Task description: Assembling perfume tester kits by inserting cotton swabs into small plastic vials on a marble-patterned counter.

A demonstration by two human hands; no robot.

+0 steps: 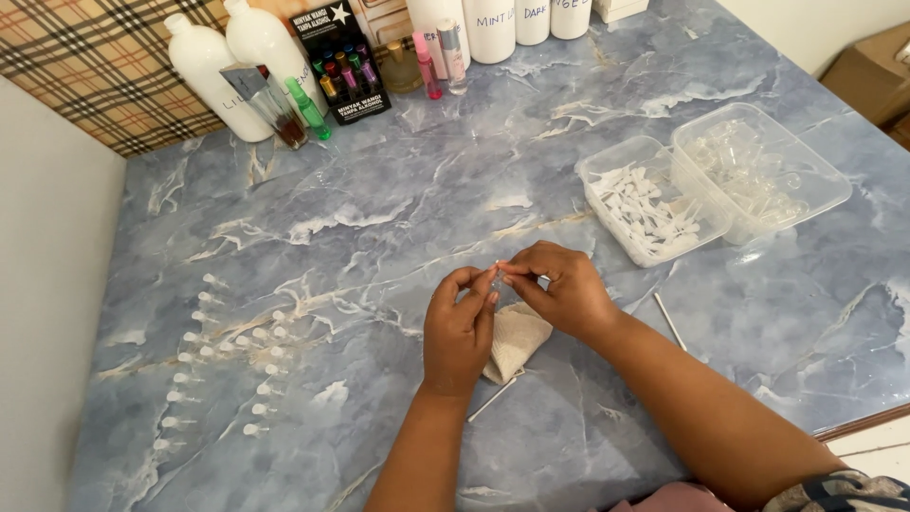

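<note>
My left hand (459,327) and my right hand (561,287) meet over the blue marbled table (398,209). Together they pinch a tiny clear vial (496,276) between the fingertips. A folded beige cloth (517,341) lies under the hands. Thin white sticks rest on the table, one (493,399) by the left wrist and another (669,320) right of my right forearm. Several small capped vials (227,356) stand in rows at the left.
Two clear plastic tubs sit at the right: the near tub (652,207) holds white caps, the far tub (758,169) clear vials. White bottles (210,71), a dark box of coloured vials (343,59) and small spray bottles (431,59) line the back edge.
</note>
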